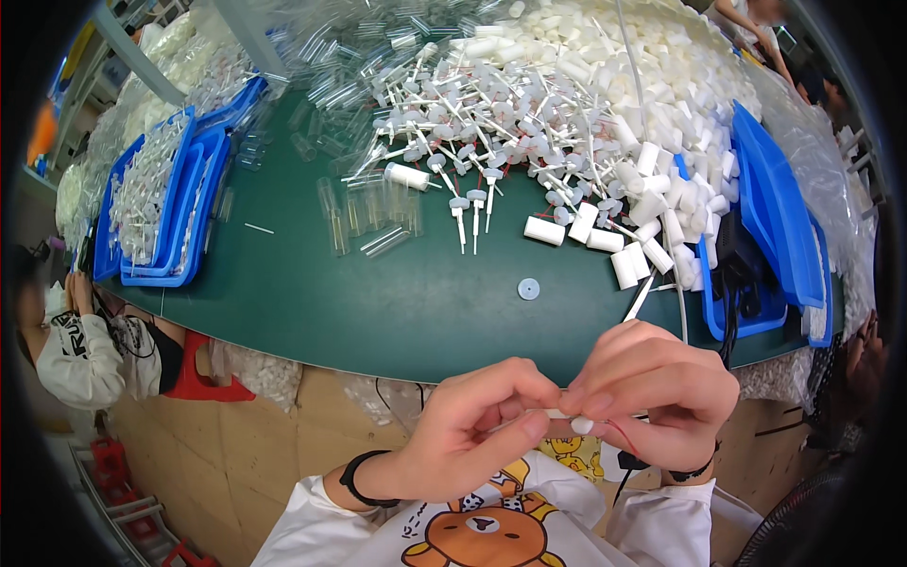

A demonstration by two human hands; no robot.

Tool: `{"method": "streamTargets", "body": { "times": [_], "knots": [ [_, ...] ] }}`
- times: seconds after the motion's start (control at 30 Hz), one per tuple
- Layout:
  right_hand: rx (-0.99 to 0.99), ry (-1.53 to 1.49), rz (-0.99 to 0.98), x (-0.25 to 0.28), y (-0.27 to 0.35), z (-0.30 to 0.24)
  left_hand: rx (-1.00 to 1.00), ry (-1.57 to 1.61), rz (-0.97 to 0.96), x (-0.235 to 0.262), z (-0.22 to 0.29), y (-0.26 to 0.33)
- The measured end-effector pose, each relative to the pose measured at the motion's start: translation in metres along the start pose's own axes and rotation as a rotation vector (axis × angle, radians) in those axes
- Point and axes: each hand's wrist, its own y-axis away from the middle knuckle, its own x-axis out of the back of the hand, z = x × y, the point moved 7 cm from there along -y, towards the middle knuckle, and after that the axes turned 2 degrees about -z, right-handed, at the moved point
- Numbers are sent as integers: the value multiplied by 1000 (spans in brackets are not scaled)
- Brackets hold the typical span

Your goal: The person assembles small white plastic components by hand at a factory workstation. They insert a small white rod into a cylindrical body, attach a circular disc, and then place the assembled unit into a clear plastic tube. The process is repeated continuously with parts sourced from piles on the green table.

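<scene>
My left hand (477, 430) and my right hand (657, 392) meet in front of my chest, near the table's front edge. Between their pinched fingertips is a small white part with a red wire (619, 435). A white rounded end (582, 425) shows under the right fingers; the rest is mostly covered. Beyond the hands, a pale blue-grey disc (528, 289) lies alone on the green table (378, 312). White sticks with grey discs (475, 210) lie in a row, and a heap of similar pieces (510, 118) with red wires sits behind them.
Clear tubes (359, 208) lie left of centre. White foam-like cylinders (652, 189) pile up at right. Blue trays (175, 274) stand at left, more blue trays (794, 217) at right. A thin white stick (259, 228) lies apart. A seated person (85, 350) is at left.
</scene>
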Motion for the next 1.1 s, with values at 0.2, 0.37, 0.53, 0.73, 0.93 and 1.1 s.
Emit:
{"method": "streamTargets", "body": {
  "times": [0.2, 0.37, 0.53, 0.73, 0.93, 1.1],
  "knots": [
    [-70, -22, 58, 0, 4, 5, 118, -80, 18, 5, -8, 5],
    [-202, -195, 113, -1, 10, 21, 216, -35, 36, 0, -9, 6],
    [-213, -286, 131, -1, 14, 25, 177, -92, 9, -1, -8, 1],
    [-196, -270, 124, 2, 15, 27, 213, -124, -2, 0, -9, -3],
    [-207, -280, 173, 7, 20, 31, 260, -99, 11, 2, -18, -6],
    [-215, -303, 236, 11, 25, 36, 93, -4, -25, 4, -25, -10]
  ]
}}
